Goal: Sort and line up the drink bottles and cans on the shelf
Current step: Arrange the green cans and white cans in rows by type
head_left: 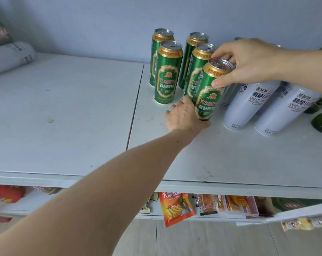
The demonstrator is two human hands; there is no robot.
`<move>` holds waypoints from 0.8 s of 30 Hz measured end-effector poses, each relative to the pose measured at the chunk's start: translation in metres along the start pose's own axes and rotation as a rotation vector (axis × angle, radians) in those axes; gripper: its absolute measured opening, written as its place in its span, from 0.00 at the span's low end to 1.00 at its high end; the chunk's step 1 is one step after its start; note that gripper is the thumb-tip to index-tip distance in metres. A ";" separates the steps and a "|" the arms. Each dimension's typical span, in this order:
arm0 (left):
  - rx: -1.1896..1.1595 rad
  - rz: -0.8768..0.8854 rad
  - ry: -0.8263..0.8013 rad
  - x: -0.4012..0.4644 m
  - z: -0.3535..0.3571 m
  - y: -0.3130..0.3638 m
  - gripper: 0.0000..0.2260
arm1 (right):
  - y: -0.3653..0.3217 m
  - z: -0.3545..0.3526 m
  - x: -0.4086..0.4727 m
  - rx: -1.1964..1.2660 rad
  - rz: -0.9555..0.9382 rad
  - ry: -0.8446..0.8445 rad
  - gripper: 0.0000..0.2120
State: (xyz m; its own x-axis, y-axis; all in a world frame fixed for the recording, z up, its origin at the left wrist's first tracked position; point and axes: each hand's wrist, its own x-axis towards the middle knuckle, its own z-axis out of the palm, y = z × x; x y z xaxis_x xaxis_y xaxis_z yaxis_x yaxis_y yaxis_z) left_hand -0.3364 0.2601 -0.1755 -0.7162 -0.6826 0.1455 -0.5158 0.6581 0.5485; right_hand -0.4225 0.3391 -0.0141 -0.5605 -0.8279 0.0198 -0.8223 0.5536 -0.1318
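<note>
Front green can [209,89] near shelf [230,159] back edge, right half. Right hand [248,61] pinches its rim; left hand [184,115] cups base. Likely rigid, smooth, slippery; hold mid-body, keep upright.

The person's bare left forearm [93,200] stretches from the near left corner diagonally toward the far right, fully extended. The left hand [184,117] lies at its end, back facing up, with its fingers curled round the lower part of a tall green aluminium beer can with a gold rim [209,91], thumb on the near side. The bare right arm [307,69] enters from the right edge. The right hand [247,61] reaches leftward, palm down, and pinches the same can's top rim between thumb below and fingertips above.
</note>
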 end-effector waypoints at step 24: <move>0.133 0.097 0.005 -0.011 -0.018 -0.015 0.28 | -0.013 -0.002 -0.007 -0.074 -0.160 0.109 0.35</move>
State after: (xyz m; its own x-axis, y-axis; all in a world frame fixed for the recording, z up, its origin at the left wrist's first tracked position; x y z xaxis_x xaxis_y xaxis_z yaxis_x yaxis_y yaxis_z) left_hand -0.3119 0.2520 -0.1705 -0.7638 -0.6148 0.1964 -0.5021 0.7573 0.4177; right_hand -0.4083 0.3380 -0.0108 -0.4262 -0.8933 0.1425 -0.9044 0.4242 -0.0454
